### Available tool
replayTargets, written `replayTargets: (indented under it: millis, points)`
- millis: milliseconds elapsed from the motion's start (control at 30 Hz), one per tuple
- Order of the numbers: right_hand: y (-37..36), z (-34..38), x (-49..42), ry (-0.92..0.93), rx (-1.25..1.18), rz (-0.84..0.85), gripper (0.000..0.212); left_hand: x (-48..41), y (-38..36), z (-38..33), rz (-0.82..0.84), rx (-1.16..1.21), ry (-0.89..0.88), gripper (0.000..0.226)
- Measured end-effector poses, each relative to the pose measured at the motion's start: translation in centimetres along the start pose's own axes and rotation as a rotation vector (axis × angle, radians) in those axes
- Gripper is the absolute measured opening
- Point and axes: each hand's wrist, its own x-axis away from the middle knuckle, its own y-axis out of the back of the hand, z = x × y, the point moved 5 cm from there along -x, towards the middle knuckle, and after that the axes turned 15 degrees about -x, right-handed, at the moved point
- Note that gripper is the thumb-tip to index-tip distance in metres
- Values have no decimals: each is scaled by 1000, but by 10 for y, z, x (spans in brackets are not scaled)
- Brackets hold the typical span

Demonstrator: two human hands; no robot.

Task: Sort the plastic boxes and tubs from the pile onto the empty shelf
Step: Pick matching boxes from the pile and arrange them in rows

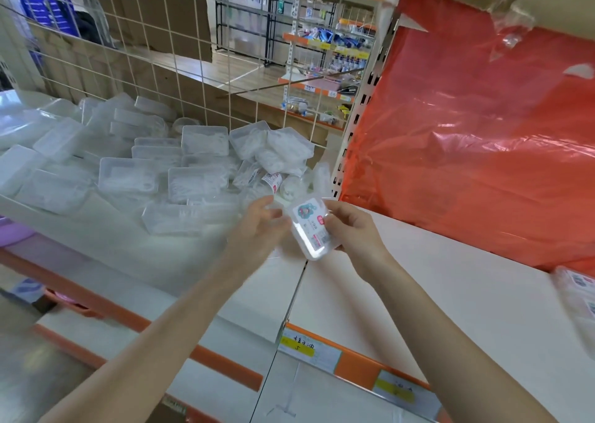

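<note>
Right of the right hand (349, 226), the shelf (450, 293) lies open. The pile (161, 171) crowds left of it; red sheeting (467, 132) walls beyond.

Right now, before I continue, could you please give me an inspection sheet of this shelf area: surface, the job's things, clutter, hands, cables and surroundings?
Surface: white shelf board, flat, below and right of the hands.
Job's things: small clear plastic box with a printed label, held above the shelf joint; pile of clear plastic boxes on the left shelf.
Clutter: labelled packs at the right edge, blurred.
Grippers: right hand grips the small box; left hand beside it, blurred, contact unclear.
Cables: nothing seen.
Surroundings: white wire grid panel behind the pile; red plastic sheet behind the white shelf; stocked store shelves beyond.
</note>
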Motion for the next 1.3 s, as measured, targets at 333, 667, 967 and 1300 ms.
replayTargets:
  millis: [333, 667, 967, 1300]
  points:
    - [-31, 2, 11, 271, 748, 80, 64, -11, 7, 4, 53, 56, 124, 12]
    - [-6, -20, 19, 233, 1017, 54, 66, -4, 31, 31, -205, -520, -124, 40]
    - [31, -37, 31, 101, 1122, -16, 61, 0, 28, 56, -46, -938, -75, 71]
    - [79, -29, 63, 49, 1114, -76, 63, 12, -25, 32, 22, -854, -235, 62]
